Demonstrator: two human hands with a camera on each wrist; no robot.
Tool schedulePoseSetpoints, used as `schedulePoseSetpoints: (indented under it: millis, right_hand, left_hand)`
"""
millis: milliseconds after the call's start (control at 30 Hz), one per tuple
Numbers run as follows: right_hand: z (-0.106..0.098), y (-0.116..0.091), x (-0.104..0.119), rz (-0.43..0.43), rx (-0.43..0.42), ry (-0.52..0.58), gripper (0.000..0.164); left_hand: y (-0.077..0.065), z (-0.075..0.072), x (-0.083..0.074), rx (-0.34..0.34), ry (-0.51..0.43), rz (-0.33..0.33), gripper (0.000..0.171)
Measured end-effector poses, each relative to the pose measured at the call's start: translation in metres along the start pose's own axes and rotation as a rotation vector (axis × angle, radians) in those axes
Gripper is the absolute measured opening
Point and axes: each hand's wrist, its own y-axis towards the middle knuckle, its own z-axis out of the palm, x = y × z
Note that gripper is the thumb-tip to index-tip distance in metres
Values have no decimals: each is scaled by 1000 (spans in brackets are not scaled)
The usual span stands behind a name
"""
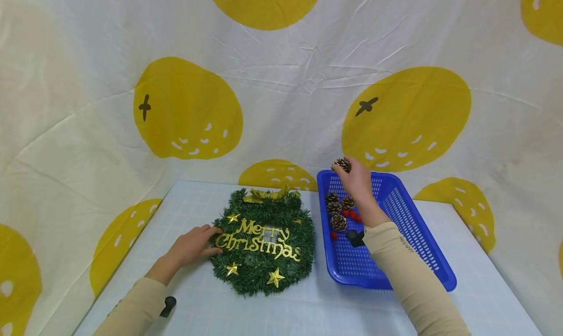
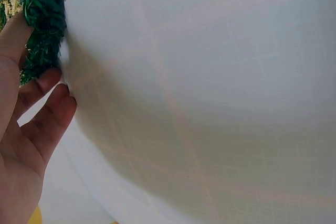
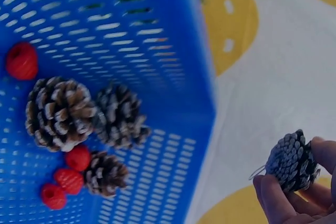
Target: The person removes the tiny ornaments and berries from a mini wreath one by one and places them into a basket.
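A green tinsel wreath with gold "Merry Christmas" lettering, gold stars and a gold bow lies on the table. My left hand holds its left edge; in the left wrist view the thumb lies over the greenery and the fingertips meet its side. Above the far left corner of a blue basket, my right hand pinches a pine cone. The right wrist view shows a thin wire loop sticking out from this cone, which is outside the basket wall there.
The blue plastic basket stands right of the wreath. Inside, at its left side, lie several pine cones and red berries. A white cloth with yellow fruit prints hangs behind and beside the table.
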Motion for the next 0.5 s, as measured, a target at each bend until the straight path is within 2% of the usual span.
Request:
schedulePoseSetpoints:
  millis: [133,267,500]
  right_hand:
    - [1,3,-17,18,1,-27,59]
    - [3,3,-34,50,49,-69,60]
    - [5,4,-54,6,142,-173,58]
  left_hand:
    - [0,1,1,-1,2,-2,55]
    - [0,1,1,0,1,3,56]
    - [1,2,1,2,3,0,56]
